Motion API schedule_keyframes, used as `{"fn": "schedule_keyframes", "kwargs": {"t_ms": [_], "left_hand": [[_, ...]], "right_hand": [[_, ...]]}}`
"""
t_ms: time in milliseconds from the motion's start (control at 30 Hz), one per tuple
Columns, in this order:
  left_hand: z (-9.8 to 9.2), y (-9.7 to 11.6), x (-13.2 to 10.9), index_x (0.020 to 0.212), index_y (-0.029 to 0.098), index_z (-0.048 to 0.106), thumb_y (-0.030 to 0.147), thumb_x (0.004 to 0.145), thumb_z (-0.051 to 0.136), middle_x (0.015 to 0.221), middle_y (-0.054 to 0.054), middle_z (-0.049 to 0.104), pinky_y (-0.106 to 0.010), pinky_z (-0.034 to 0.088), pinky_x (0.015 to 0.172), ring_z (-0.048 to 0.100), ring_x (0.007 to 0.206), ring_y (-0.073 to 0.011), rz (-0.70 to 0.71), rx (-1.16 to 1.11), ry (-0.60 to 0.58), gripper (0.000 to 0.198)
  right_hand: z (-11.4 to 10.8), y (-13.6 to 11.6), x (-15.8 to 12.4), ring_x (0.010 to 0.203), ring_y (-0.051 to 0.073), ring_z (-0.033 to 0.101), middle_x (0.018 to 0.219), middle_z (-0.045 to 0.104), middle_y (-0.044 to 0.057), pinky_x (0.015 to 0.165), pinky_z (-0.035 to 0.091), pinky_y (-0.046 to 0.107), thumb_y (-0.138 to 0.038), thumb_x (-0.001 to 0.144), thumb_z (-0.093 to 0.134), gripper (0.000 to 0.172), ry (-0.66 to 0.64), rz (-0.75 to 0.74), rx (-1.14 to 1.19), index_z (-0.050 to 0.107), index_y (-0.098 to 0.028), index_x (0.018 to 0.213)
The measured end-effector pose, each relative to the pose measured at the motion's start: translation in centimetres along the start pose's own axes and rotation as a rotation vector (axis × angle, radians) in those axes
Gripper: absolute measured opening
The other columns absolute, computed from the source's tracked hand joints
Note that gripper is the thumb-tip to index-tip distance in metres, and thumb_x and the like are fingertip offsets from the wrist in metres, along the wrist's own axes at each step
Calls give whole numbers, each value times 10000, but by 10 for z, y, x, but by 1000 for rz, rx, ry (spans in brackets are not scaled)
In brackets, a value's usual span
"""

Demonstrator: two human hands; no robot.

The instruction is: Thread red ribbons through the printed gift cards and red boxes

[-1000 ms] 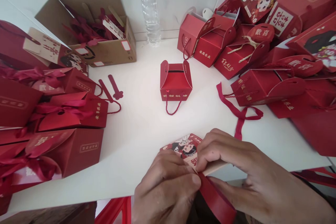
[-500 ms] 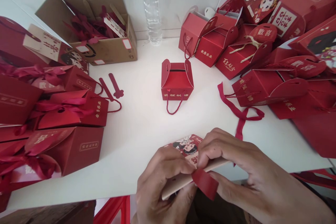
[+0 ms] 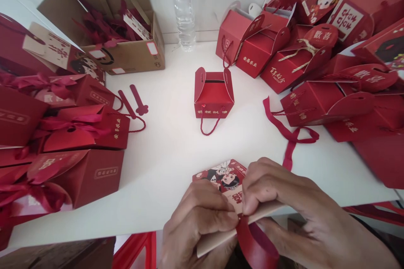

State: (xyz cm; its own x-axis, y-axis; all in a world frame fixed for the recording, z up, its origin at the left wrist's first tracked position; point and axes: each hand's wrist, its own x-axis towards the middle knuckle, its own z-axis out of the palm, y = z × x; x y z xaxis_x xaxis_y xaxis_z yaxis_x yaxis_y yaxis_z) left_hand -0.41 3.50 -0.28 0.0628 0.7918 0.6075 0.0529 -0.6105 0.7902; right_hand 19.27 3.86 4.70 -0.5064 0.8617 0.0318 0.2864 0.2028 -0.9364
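At the table's front edge, my left hand point(image 3: 202, 222) and my right hand point(image 3: 284, 206) are both closed on a red gift box point(image 3: 232, 176) printed with a cartoon couple. Its beige flap edge point(image 3: 217, 241) shows between my fingers. From the middle of that edge a red strip point(image 3: 257, 246) curves out toward me, right beside my fingertips. My left thumb and fingers pinch the flap left of the strip; my right fingers grip it on the other side. The lower part of this box is hidden by my hands.
A small red box point(image 3: 214, 105) with a cord handle stands mid-table. Ribboned boxes point(image 3: 97, 176) line the left; more boxes point(image 3: 315, 105) crowd the right beside a loose ribbon point(image 3: 292, 136). Two red strips point(image 3: 139, 98), a carton point(image 3: 135, 59) and a plastic bottle point(image 3: 184, 12) are farther back.
The red strip sticks out longer now and bends into a curve toward me. Both hands and the held box have shifted slightly down and right.
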Motion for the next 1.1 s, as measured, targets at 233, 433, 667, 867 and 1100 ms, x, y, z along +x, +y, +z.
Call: {"fn": "schedule_keyframes", "kwargs": {"t_ms": [233, 433, 667, 867, 1100], "left_hand": [[5, 4, 1, 876, 102, 665, 116, 927, 741, 821, -53, 718, -313, 618, 642, 697, 709, -145, -24, -55, 15, 93], [-6, 6, 4, 911, 131, 656, 183, 959, 731, 843, -47, 732, -317, 643, 678, 717, 757, -156, -11, 25, -159, 102], [6, 11, -8, 863, 144, 656, 245, 996, 684, 795, -40, 725, -338, 637, 719, 707, 735, -153, -67, 25, 53, 169], [4, 10, -4, 910, 128, 664, 195, 949, 742, 838, -45, 735, -342, 641, 741, 706, 759, -154, -57, 28, 23, 110], [13, 11, -7, 835, 144, 672, 185, 994, 673, 799, -31, 728, -328, 630, 661, 695, 709, -144, -48, 104, 100, 164]], "right_hand": [[-1, 1, -6, 1023, 144, 644, 1027, 681, 3, 805, 551, 200, -217, 980, 674, 143, -6, 21, -41, 614, -278, 1095], [2, 3, -7, 977, 156, 643, 977, 671, 10, 791, 548, 229, -210, 999, 633, 78, 6, -22, -32, 611, -257, 1056], [4, 2, -10, 940, 135, 635, 941, 654, -18, 878, 536, 247, -148, 943, 650, 145, 30, -17, 2, 619, -270, 1017], [2, 3, -9, 978, 133, 648, 997, 670, -12, 857, 548, 211, -176, 941, 693, 183, 24, 41, 7, 619, -281, 1072], [4, 4, -11, 958, 128, 635, 961, 666, -7, 766, 531, 195, -174, 990, 628, 109, 53, -47, -51, 626, -264, 1051]]}}
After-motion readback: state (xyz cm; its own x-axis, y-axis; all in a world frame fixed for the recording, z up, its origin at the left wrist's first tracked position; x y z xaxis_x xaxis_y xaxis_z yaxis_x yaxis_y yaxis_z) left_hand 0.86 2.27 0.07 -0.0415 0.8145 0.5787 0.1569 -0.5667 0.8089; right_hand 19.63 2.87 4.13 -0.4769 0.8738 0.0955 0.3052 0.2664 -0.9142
